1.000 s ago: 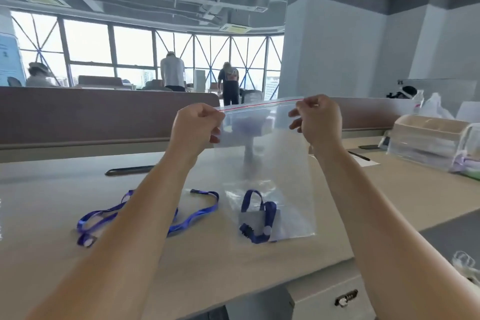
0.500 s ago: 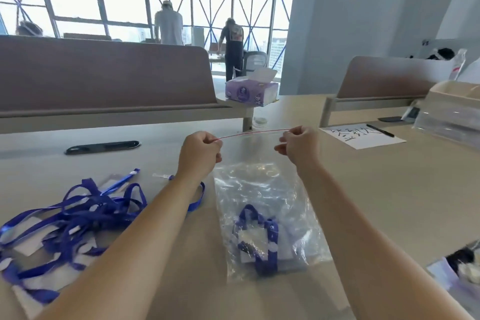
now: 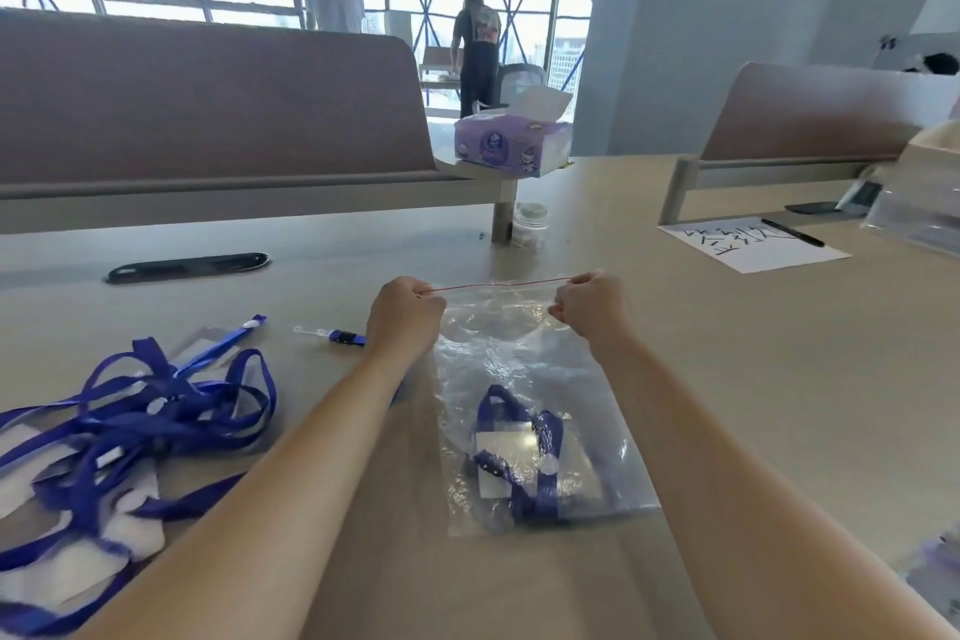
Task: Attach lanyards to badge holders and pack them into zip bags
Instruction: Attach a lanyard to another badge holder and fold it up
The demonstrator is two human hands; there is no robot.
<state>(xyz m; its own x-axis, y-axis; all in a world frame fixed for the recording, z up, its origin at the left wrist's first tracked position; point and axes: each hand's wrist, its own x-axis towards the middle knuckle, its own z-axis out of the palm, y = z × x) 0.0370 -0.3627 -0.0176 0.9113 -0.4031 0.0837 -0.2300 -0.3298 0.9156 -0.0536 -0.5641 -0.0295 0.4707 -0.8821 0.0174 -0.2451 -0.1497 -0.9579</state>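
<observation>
One set looks packed so far, and many more wait, as I judge it through the head camera. I see the big tan table (image 3: 753, 405) first, with everything lying on it. On its left side sits a messy pile of blue lanyards (image 3: 156, 405) mixed with clear badge holders (image 3: 104, 535). I cannot tell how many of them are joined up, so I think most of the work is left. Near the middle lies the zip bag (image 3: 519, 369), flat on the table between the two arms. It is clear, thin and full of wrinkles, and it shines in places. At its near end I see one badge holder (image 3: 501, 457) with a blue lanyard (image 3: 545, 437) wrapped round it, inside the bag. The left hand (image 3: 405, 314) and the right hand (image 3: 587, 309) sit at the far corners of the bag's mouth. Both have fingers curled tight, each pinching one end of the thin red zip strip (image 3: 498, 283), which runs straight between them. I cannot tell if the strip is pressed closed; sealing looks like the step in hand
</observation>
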